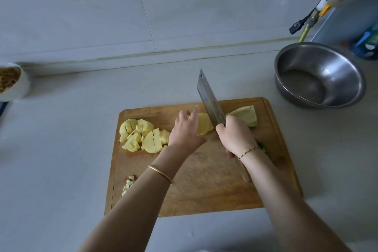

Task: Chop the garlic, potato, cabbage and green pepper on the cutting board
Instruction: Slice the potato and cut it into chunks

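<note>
Gripping the cleaver (210,102) handle, the right hand (235,137) has fingers wrapped tight; left hand (187,132) presses the potato half (204,124), fingers mostly straight; potato chunks (141,135), cabbage wedge (246,117), garlic bits (128,185) all on the cutting board (204,180).

Light on my feed is soft, flat and greyish, pretty even, so I only get faint shadows on the cutting board (204,180). Steel bowl (319,75) and cleaver (208,96) blade catch mild glare, and the wide lens bends the edges, with the top-right corner smeared into blur.
</note>
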